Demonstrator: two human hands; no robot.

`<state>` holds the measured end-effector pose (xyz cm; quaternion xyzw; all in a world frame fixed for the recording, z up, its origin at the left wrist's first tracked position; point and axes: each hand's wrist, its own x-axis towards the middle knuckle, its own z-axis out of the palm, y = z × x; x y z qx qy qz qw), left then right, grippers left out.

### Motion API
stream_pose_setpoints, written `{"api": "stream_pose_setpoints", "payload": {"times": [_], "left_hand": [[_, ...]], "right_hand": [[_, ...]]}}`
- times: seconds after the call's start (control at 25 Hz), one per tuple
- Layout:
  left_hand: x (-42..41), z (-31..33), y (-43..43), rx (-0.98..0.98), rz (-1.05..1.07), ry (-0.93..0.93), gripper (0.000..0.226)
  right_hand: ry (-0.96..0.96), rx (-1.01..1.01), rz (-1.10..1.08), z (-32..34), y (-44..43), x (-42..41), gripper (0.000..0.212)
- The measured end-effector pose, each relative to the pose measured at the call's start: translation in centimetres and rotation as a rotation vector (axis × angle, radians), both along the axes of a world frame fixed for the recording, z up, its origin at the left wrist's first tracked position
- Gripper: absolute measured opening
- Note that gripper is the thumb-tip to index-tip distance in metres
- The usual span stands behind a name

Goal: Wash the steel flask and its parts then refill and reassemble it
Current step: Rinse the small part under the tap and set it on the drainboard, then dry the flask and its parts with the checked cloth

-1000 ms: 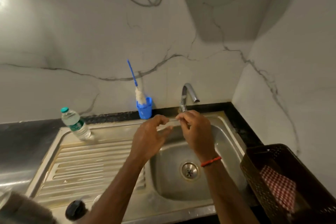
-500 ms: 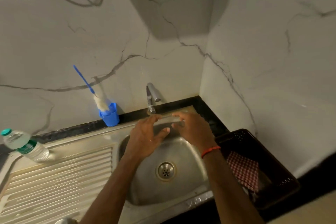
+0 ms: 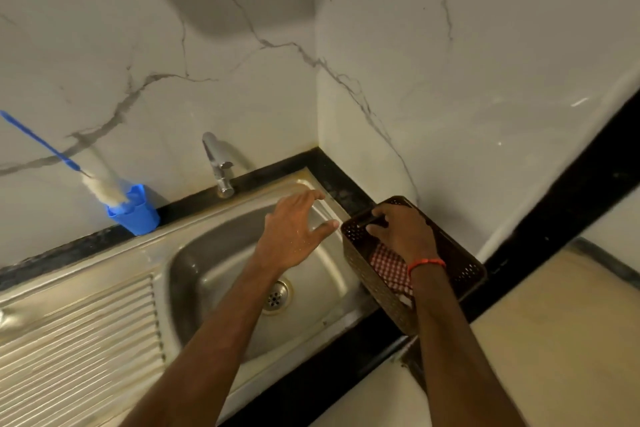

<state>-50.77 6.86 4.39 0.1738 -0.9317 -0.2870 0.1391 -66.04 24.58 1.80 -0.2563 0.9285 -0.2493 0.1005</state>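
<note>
The left grip (image 3: 294,232) hovered spread and empty over the sink (image 3: 214,253). The right grip (image 3: 403,236) curled inside the basket (image 3: 377,288), its hold hidden. No flask showed. A small wet part could slip, perhaps into the drain (image 3: 275,296).

left hand (image 3: 294,232) spread above sink (image 3: 207,260) | right hand (image 3: 403,234) curled over basket (image 3: 381,302) at 3 o'clock – grip unclear | tap (image 3: 218,163) 12 o'clock | blue cup (image 3: 136,215) 10 o'clock

Blue cup (image 3: 133,215); brush (image 3: 104,189) with blue handle and white head; grey steel sink (image 3: 194,253), ribbed drainboard (image 3: 79,340); brown perforated basket (image 3: 377,284); red-and-white checked cloth (image 3: 391,269); orange wristband (image 3: 426,263); white, grey-veined wall (image 3: 485,80); black surface (image 3: 277,166).
</note>
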Motion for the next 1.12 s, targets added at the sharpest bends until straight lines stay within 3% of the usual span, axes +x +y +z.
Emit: {"api": "stream_pose_setpoints", "payload": {"times": [0.2, 0.52, 0.68, 0.8, 0.96, 1.12], "left_hand": [[-1.7, -1.4, 1.7, 0.006, -0.052, -0.050, 0.058], [-4.1, -2.7, 3.6, 0.019, -0.155, -0.099, 0.057], [-4.8, -3.5, 4.0, 0.021, -0.187, -0.134, 0.062], [-4.9, -3.8, 4.1, 0.019, -0.203, -0.151, 0.067], [-4.3, -3.4, 3.3, 0.011, -0.189, -0.140, 0.063], [-3.1, -2.2, 1.7, 0.027, -0.147, -0.122, 0.053]], "right_hand": [[-0.114, 0.220, -0.002, -5.3, 2.4, -0.1, 0.029], [-0.107, 0.438, 0.057, -7.6, 2.7, 0.6, 0.060], [-0.015, 0.461, 0.025, -7.8, 2.7, 1.1, 0.057], [0.080, 0.389, -0.041, -7.7, 2.8, 0.7, 0.038], [0.085, 0.208, -0.204, -6.0, 3.2, -0.2, 0.029], [0.152, -0.213, -0.309, -0.6, 2.4, -0.9, 0.010]]}}
